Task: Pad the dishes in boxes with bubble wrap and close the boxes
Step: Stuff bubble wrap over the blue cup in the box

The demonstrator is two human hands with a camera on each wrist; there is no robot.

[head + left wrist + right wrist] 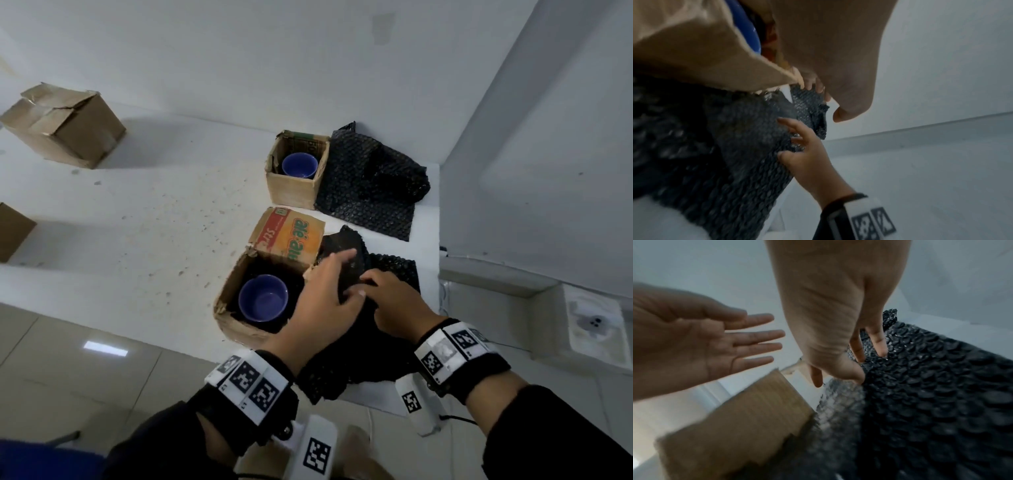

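Observation:
On the white table (pixel 154 212) a near cardboard box (pixel 236 325) stands with its printed flap (pixel 291 236) raised and a blue bowl (pixel 263 301) inside. Right beside it lies a black bubble wrap sheet (pixel 346 373) (pixel 735 146) (pixel 931 394). My left hand (pixel 325 291) (pixel 705 340) hovers over the sheet next to the box with straight fingers, holding nothing. My right hand (pixel 394 301) (pixel 807 159) (pixel 834 321) pinches the sheet's edge between thumb and fingers. A far box (pixel 291 192) holds a second blue bowl (pixel 299 165), with another bubble wrap sheet (pixel 370 185) beside it.
A closed cardboard box (pixel 65 126) stands at the table's far left, and another box (pixel 13 229) is cut by the left edge. A wall rises right of the table, with a socket (pixel 592 322) low on it. Tiled floor lies below the table's front edge.

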